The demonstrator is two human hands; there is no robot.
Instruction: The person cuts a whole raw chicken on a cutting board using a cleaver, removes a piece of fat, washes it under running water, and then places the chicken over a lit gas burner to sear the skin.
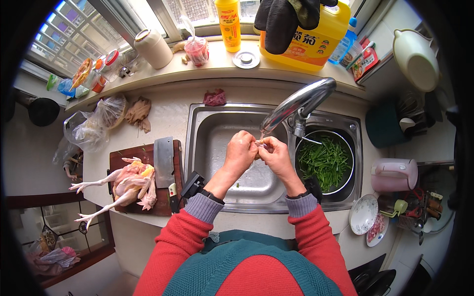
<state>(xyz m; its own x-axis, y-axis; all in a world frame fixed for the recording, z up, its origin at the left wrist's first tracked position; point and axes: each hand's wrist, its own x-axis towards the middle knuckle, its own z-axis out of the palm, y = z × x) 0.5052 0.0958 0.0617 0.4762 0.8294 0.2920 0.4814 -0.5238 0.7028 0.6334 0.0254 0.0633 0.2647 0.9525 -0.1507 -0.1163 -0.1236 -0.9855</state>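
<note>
Under the tip of the chrome faucet (pixel 314 90), my left hand (pixel 240 151) and my right hand (pixel 277 155) meet over the left basin (pixel 214 133) of a stainless steel sink. Between their fingertips they pinch a small, pale, pinkish piece (pixel 260 144), mostly hidden by the fingers, so its kind is unclear. A thin stream of water seems to run onto it. In the right basin stands a round bowl (pixel 353 166) with chopped green stalks (pixel 324 162). A small green scrap (pixel 237 184) lies in the left basin.
Left of the sink, a plucked whole chicken (pixel 129 183), a cleaver (pixel 163 162) and a small knife (pixel 173 199) lie on a wooden cutting board (pixel 131 151). The chicken's feet overhang the counter edge. At right are an electric kettle (pixel 394 175) and a patterned bowl (pixel 363 214).
</note>
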